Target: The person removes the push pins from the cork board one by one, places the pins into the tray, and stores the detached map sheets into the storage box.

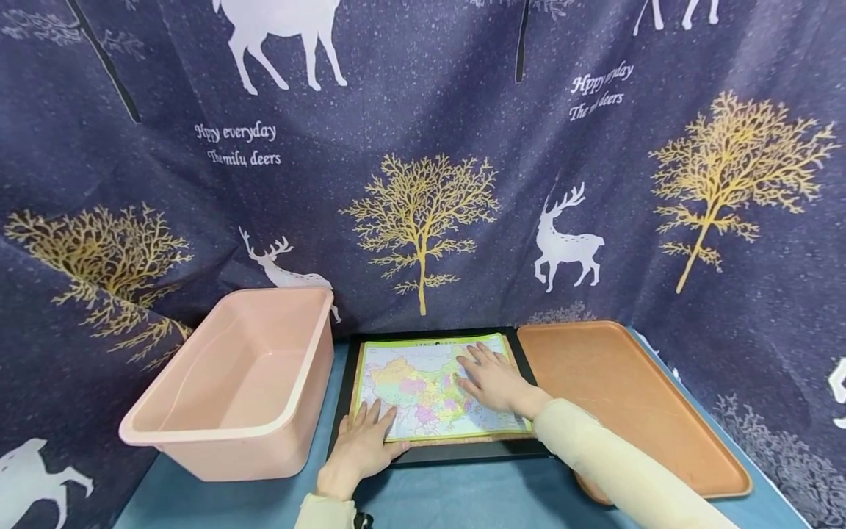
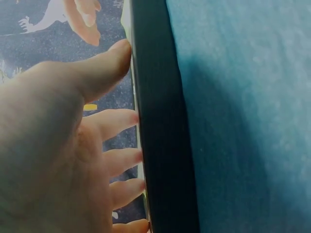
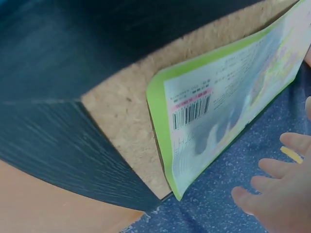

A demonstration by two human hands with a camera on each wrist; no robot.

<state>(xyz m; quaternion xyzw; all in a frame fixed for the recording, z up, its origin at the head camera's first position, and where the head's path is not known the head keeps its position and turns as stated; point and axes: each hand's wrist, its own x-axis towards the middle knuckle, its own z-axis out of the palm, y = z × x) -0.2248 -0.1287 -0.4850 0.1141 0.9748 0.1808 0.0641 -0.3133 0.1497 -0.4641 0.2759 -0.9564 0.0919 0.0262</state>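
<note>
A colourful map sheet (image 1: 396,400) with a green border lies on a cork board (image 3: 121,116) set in a black frame (image 1: 456,452). My left hand (image 1: 362,450) rests at the map's near left corner, fingers spread and the thumb along the near edge. On the right part of the map lies my right hand (image 1: 497,382), its fingers extended and pointing away to the left. The right wrist view shows a barcode printed in one corner of the sheet. In the left wrist view the left fingertips (image 2: 131,155) reach past the frame's edge.
A pink plastic basin (image 1: 247,441) stands left of the frame. To the right, a brown tray (image 1: 634,397) lies beside it, with my right sleeve over part of it. A blue cloth (image 1: 456,492) covers the table. Behind hangs a dark blue curtain (image 1: 449,110) printed with deer and trees.
</note>
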